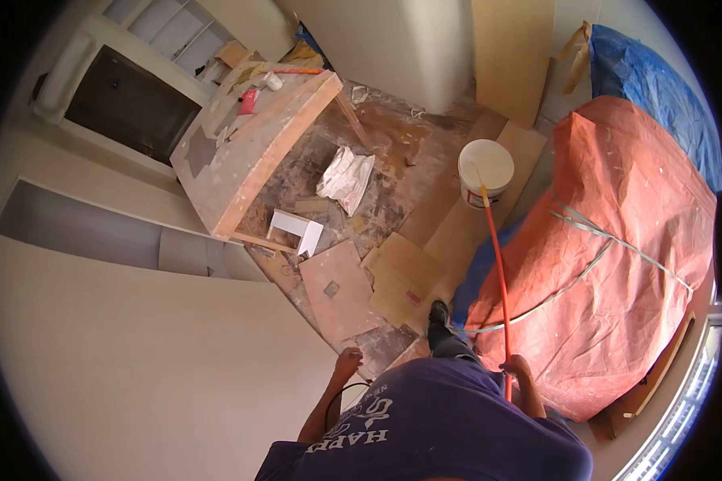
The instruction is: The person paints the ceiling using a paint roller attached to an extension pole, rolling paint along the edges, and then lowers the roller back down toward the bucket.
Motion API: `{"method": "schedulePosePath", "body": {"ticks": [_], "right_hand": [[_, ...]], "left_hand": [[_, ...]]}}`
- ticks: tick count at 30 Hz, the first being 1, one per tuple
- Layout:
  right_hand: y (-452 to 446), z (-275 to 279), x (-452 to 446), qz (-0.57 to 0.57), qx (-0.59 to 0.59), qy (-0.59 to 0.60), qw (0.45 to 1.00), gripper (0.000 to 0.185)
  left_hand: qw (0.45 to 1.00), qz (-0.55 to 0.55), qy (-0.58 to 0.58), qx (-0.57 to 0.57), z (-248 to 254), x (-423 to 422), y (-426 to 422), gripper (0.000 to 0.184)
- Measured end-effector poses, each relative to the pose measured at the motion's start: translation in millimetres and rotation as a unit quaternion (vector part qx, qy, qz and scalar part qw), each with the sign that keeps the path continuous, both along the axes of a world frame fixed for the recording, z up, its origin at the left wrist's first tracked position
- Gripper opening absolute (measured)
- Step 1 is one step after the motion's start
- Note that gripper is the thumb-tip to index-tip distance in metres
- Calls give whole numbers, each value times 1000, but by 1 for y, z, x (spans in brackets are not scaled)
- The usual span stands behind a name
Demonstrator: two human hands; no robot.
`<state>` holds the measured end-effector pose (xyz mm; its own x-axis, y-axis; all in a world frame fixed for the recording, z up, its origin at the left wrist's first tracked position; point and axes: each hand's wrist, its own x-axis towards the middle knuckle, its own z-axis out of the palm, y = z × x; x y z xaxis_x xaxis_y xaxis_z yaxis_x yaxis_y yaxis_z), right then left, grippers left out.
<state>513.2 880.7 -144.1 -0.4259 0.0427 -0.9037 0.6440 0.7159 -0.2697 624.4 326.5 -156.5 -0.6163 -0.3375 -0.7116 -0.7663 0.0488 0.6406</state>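
Note:
My right hand point(517, 367) is wrapped round a long red pole point(500, 276) near its lower end, close to my body. The pole slants forward, and its yellowish far end reaches into a white bucket point(487, 166) of pale contents. What sits on the pole's tip is hidden in the bucket. Out to the left, my left hand point(347, 362) is closed with its fingers curled; whether anything is inside them cannot be seen. A thin black cable point(341, 394) curves near that forearm.
A tied red tarp point(626, 264) covers a bulky heap at right, with a blue tarp point(650, 76) behind. A cluttered worktable point(249, 152) stands at left. Boards point(341, 289), a white sack point(346, 179) and a small white frame point(295, 228) lie on the dirty floor.

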Motion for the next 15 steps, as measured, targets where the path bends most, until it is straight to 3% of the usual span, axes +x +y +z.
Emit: {"method": "schedulePosePath", "body": {"ticks": [2, 4, 5, 6, 7, 8, 9, 10, 12, 13, 14, 15], "right_hand": [[4, -80, 19, 22, -21, -6, 1000, 38], [42, -265, 78, 7, -117, -4, 993, 47], [35, -265, 80, -12, -121, 9, 993, 48], [13, -222, 70, -78, -142, 19, 987, 43], [-7, -202, 54, -39, -62, -17, 997, 38], [-27, -191, 46, -73, 1, -71, 995, 36], [-36, -193, 48, -164, -68, -90, 980, 43], [-53, -175, 39, -195, -31, -139, 970, 41], [-63, -166, 38, -230, -94, -96, 964, 48], [-74, -142, 27, -210, -80, -99, 969, 44], [-79, -160, 37, -234, -132, -34, 963, 48], [-83, -171, 44, -153, -140, 86, 974, 58]], "left_hand": [[999, 16, 29, 9, 4, -8, -23, 37], [996, 41, 75, 42, -5, -13, -46, 32], [999, 42, 21, 19, -4, -21, -52, 31], [999, 35, -36, -3, -6, -28, -59, 29], [998, 17, -49, 22, -18, -29, -73, 28], [997, -5, -64, 44, -30, -31, -86, 28], [999, 5, -23, 32, -30, -32, -85, 24], [994, -108, 2, -25, -40, -30, -100, 24], [937, -317, 76, -126, -70, -33, -126, 24], [973, -157, -152, -70, -24, -65, -102, 27], [980, -97, -171, 14, -32, -72, -111, 37], [970, -152, -187, 16, -32, -93, -121, 37]]}}
